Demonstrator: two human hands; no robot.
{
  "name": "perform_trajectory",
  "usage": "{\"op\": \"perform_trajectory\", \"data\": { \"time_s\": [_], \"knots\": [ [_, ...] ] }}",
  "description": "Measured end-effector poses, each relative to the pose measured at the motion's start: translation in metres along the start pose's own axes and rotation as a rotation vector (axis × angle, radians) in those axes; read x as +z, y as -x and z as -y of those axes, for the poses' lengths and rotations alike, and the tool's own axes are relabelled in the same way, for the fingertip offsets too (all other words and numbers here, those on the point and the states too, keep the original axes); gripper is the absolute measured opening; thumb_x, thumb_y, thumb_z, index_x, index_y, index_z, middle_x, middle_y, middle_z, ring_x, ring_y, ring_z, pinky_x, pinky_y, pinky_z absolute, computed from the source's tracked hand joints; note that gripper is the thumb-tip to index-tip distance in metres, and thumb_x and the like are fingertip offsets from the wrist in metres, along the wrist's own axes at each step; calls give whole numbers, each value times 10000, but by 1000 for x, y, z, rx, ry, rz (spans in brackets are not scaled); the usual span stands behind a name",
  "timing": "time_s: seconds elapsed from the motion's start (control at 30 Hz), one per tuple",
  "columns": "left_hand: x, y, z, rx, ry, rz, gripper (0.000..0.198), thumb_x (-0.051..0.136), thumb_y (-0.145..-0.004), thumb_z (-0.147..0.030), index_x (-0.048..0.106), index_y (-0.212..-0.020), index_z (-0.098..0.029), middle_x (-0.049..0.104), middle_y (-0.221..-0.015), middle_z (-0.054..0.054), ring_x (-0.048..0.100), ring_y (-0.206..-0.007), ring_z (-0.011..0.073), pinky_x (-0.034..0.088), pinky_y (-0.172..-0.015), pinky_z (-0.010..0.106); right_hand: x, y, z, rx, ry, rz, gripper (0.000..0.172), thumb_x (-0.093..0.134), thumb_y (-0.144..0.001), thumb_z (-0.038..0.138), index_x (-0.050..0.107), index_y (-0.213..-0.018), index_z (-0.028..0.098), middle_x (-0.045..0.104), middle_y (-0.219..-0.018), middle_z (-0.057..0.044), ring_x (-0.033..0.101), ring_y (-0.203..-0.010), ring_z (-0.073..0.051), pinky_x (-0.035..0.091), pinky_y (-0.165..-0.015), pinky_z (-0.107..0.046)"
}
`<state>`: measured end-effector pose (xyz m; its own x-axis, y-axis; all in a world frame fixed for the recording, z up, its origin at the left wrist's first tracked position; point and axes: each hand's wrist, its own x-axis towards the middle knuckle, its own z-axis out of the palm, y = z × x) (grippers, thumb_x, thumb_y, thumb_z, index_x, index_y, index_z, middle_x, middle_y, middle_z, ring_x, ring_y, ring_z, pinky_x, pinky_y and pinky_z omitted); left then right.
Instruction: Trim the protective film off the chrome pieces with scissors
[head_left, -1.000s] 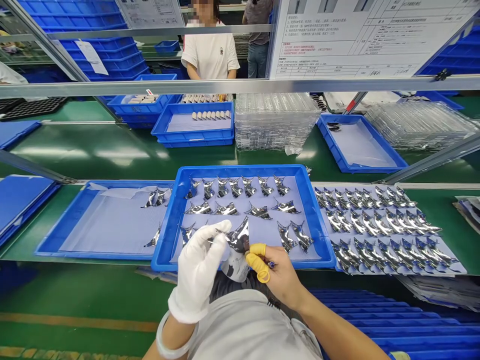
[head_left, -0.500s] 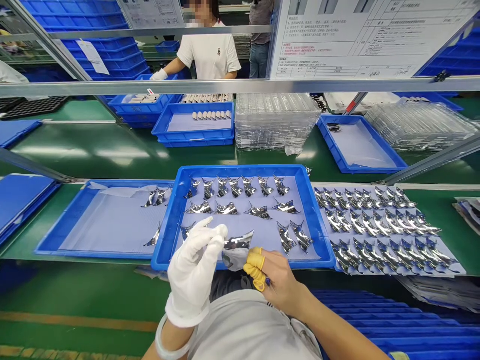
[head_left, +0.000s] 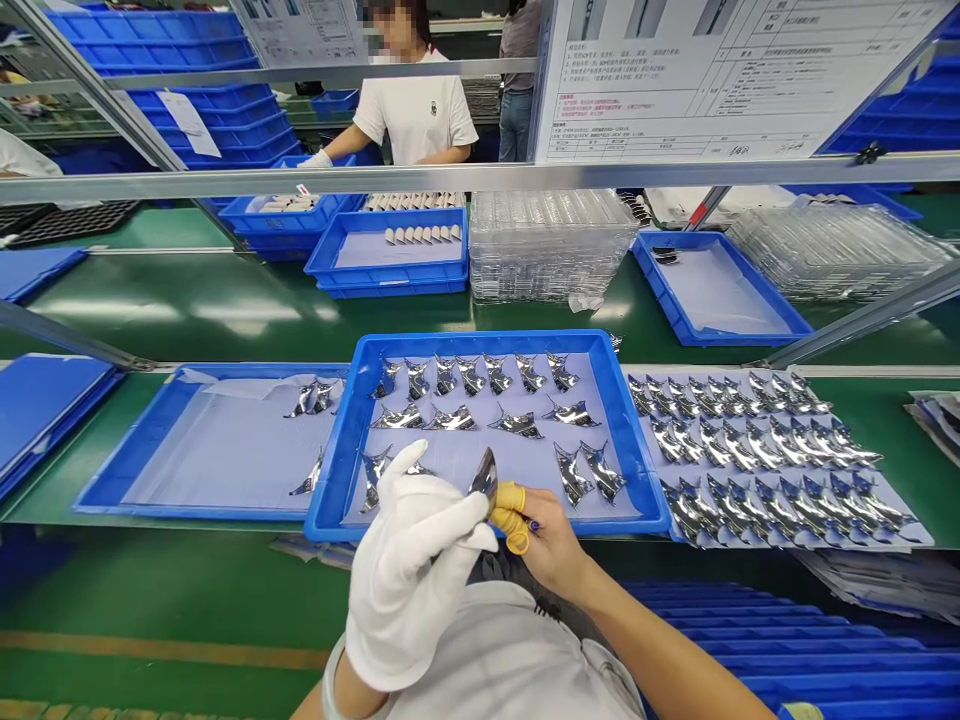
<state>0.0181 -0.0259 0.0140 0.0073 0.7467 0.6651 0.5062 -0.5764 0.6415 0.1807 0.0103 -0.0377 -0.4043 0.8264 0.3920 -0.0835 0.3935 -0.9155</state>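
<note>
The green bench point(head_left: 255, 320) shows as a broad, glossy strip behind the front trays, which sit close to its near edge. The centre tray point(head_left: 480, 338) is walled on 4 sides; its left wall covers the end of the left tray point(head_left: 139, 440), and its right wall stands along a white sheet point(head_left: 694, 472) bearing 3 rows of shiny pieces point(head_left: 739, 443). Inside the centre tray, 7 pieces lie in the back row and 4 in the next; in the front row, liner shows between the hands and the 2 pieces at the right. The printed board point(head_left: 675, 110) is cut off by the top of the view, its small lettering too blurred to read.

The left hand point(head_left: 412, 580), in a white glove, has its fingers bent and partly hides pieces at the left of the front row. Its fingertips overlap the lower left of the held piece; I cannot tell whether they grip it. The right hand point(head_left: 551, 540) pinches that held piece point(head_left: 486, 475) over the front part of the centre tray, pointed end up, lower end hidden by fingers. Yellow finger covers point(head_left: 510, 495) sit on the pinching digits. A small blue item point(head_left: 533, 525) peeks from the right hand, mostly hidden.
</note>
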Motion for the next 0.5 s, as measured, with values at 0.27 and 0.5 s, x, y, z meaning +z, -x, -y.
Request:
{"op": "perform_trajectory", "data": {
  "time_s": [0.27,0.5],
  "knots": [
    [-9,5,17,-271,145,95,625,692,-876,-443,526,-1459,-289,607,-1392,112,620,-1188,299,443,-1102,497,-3,1,13,124,-156,54,446,498,-1032,506,581,-735,185,535,-635,12,470,-568,-122,432,-553,-243],
    [-5,-4,15,-119,120,147,556,729,-862,-201,598,-1388,-326,735,-1229,51,685,-1096,256,389,-1163,536,-5,2,16,111,-60,68,483,454,-1042,515,447,-666,212,410,-606,44,336,-533,-108,348,-484,-242]
  ]
}}
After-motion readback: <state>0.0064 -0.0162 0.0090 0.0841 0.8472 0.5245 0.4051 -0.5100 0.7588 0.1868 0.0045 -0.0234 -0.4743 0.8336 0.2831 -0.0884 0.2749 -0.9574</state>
